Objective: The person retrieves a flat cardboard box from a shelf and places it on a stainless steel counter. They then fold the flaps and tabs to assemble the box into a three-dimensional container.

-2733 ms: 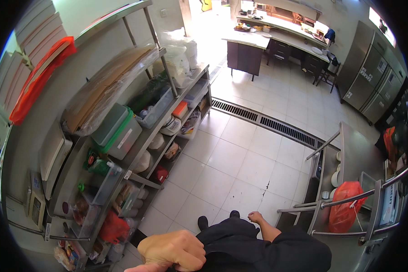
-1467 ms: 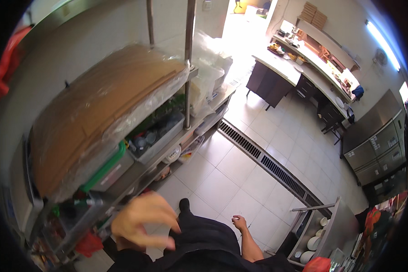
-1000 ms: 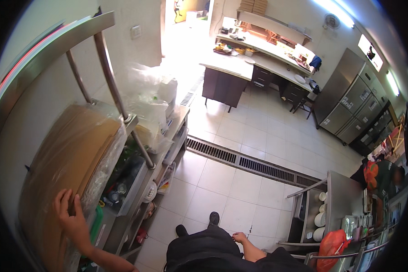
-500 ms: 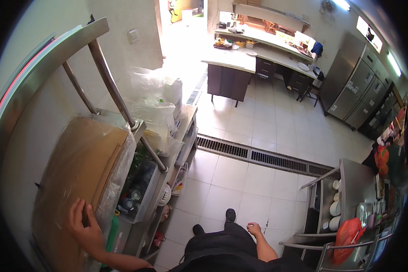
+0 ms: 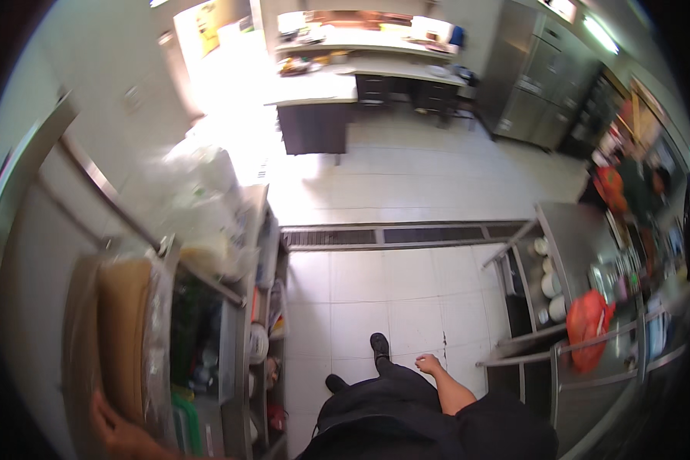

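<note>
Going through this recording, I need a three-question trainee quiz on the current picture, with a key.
1. Which bare hand is nearer the brown cardboard wrapped in clear plastic?
2. True or false: the orange-red plastic bag is farther right in view than the right hand.
3. The right hand appears against: A) white floor tiles; B) a wooden tray; C) a steel sink?

Key: 1. The left hand. 2. True. 3. A.

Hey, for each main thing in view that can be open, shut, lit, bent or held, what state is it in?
Left hand: at the cardboard, blurred; grip unclear
Cardboard: bowed, with clear plastic along its side
Right hand: loosely curled, low over the floor
Refrigerator: doors shut
Desk drawers: shut
Doorway: open
Tube light: lit
Red bag: bulging; contents hidden
</note>
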Demonstrator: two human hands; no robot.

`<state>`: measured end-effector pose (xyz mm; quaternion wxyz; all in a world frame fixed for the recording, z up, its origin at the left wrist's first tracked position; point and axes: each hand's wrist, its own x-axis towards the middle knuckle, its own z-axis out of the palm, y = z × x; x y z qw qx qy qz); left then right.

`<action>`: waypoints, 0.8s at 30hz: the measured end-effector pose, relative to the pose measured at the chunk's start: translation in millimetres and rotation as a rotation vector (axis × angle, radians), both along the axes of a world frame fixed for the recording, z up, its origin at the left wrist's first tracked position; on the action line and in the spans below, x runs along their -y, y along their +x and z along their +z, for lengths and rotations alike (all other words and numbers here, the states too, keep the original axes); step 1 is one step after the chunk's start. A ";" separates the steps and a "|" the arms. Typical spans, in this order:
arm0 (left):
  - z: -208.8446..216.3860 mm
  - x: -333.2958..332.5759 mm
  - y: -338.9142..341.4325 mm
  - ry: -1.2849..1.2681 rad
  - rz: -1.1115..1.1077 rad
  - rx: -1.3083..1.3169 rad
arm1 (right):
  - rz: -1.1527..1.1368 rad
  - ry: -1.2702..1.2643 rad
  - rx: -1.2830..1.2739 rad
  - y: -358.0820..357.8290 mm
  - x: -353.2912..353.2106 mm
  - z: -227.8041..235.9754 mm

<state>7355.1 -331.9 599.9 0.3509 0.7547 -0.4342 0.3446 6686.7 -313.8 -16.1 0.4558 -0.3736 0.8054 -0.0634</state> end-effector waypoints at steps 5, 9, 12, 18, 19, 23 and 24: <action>52.0 63.5 -150.3 0.006 -0.175 0.107 | -0.160 0.064 -0.026 3.5 -33.3 24.4; 20.3 52.2 -207.0 0.022 -0.555 0.028 | -0.027 0.018 -0.050 -1.3 1.4 3.2; -13.7 67.8 -250.1 0.200 -0.811 -0.079 | -0.101 0.017 -0.052 -2.1 4.4 3.9; -68.3 96.9 -316.7 0.515 -1.132 -0.165 | -0.083 0.070 -0.103 -9.6 -8.1 -10.9; -72.6 99.2 -323.5 0.547 -1.153 -0.161 | -0.055 0.081 -0.102 -6.4 -4.7 -10.4; -77.0 111.8 -346.4 0.620 -1.232 -0.128 | -0.171 0.071 -0.053 -1.4 2.4 -23.2; -76.4 114.9 -351.5 0.625 -1.247 -0.124 | -0.184 0.081 -0.058 -7.8 4.6 -20.1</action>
